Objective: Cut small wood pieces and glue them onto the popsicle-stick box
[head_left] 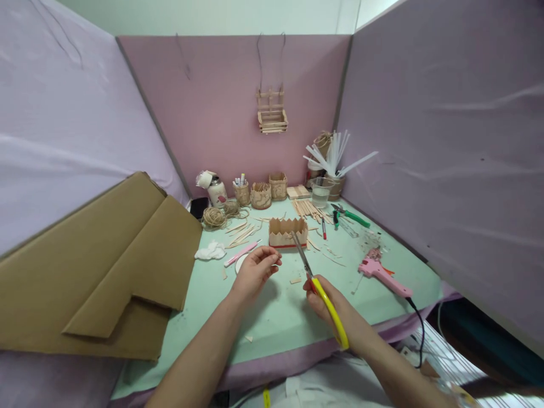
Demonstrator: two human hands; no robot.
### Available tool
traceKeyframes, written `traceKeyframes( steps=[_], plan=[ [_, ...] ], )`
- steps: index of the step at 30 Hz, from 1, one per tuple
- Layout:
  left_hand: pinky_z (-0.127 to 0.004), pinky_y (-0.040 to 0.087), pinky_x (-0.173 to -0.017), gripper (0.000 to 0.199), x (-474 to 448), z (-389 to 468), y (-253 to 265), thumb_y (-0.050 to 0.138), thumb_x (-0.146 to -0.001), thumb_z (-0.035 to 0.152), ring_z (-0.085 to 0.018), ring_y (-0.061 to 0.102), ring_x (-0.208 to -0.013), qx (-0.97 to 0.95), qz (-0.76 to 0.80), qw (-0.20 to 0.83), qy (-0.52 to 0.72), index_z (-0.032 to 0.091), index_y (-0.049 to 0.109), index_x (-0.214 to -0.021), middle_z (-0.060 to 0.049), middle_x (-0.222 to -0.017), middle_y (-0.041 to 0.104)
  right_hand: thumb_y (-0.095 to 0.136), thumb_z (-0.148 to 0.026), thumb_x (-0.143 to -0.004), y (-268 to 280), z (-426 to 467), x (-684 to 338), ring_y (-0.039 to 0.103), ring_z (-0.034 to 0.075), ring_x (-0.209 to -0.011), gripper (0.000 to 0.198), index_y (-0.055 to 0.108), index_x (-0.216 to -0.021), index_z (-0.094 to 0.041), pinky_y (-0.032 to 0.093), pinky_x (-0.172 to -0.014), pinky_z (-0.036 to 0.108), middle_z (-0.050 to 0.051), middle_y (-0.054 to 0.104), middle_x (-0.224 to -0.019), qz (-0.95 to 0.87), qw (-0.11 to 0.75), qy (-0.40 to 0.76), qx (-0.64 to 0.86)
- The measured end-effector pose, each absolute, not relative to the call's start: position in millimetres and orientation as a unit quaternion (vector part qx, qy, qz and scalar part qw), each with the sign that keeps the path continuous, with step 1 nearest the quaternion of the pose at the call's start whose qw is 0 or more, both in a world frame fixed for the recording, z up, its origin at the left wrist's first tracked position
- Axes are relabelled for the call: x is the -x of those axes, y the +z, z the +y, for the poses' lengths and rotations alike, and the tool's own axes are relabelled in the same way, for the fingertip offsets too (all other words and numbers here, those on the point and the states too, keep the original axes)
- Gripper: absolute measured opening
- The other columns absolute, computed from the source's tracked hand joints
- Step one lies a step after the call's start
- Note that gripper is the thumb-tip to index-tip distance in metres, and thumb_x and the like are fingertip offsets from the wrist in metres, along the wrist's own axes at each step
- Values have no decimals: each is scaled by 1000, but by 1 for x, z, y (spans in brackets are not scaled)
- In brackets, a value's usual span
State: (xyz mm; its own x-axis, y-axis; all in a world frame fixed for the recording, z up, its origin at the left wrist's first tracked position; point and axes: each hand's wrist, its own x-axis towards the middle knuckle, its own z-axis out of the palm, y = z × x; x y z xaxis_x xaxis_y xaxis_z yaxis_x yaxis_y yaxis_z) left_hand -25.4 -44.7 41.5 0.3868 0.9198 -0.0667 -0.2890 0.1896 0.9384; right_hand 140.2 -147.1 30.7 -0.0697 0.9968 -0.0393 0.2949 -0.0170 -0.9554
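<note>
My right hand [325, 300] grips a pair of scissors [302, 255] with a yellow handle and a touch of red, blades pointing up and away. Their tips overlap the view of a small brown box [288, 232] with a zigzag top edge and a red line along its base. To the left, my left hand [257, 269] is pinched at the fingertips; whatever is between them is too small to make out. A small pale wooden scrap [295, 280] lies on the table between my hands. A pink pen-like tool [241, 253] rests just beyond my left hand.
A pink glue gun [385, 276] with a black cord lies at right, near green-handled pliers [356, 217]. Folded cardboard [102, 272] covers the left side. Wooden sticks [310, 209], twine [213, 217], a water cup [320, 194] and decorated pots [260, 196] stand toward the back.
</note>
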Motion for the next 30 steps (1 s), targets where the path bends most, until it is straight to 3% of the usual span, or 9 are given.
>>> traceKeyframes(
  steps=[10,16,23,30],
  plan=[
    [-18,43,-66,24,29,-40,39,75,-62,26,-6,54,-67,-406,324,715,468,14,65,-80,-1,-74,59,46,-53,-79,29,-140,-132,41,14,-63,32,43,-85,-23,36,-59,26,-3,44,-72,-595,356,420,586],
    [-18,43,-64,25,31,-43,41,76,-61,26,-6,53,-65,-392,323,729,459,14,64,-79,0,-72,59,54,-44,-75,20,-140,-125,42,14,-62,26,41,-86,-24,36,-57,25,-5,44,-69,-597,336,384,619],
    [-19,43,-65,20,27,-49,43,75,-61,22,-5,53,-62,-408,312,736,442,14,62,-75,1,-70,59,62,-43,-69,18,-142,-126,50,19,-67,44,41,-103,-25,37,-58,30,0,52,-79,-622,292,285,669],
    [-23,42,-69,17,24,-52,47,74,-59,18,-9,56,-69,-414,304,739,436,14,62,-71,0,-74,62,60,-38,-69,19,-145,-127,52,20,-67,40,40,-101,-25,35,-57,29,1,53,-78,-633,261,252,684]
  ],
)
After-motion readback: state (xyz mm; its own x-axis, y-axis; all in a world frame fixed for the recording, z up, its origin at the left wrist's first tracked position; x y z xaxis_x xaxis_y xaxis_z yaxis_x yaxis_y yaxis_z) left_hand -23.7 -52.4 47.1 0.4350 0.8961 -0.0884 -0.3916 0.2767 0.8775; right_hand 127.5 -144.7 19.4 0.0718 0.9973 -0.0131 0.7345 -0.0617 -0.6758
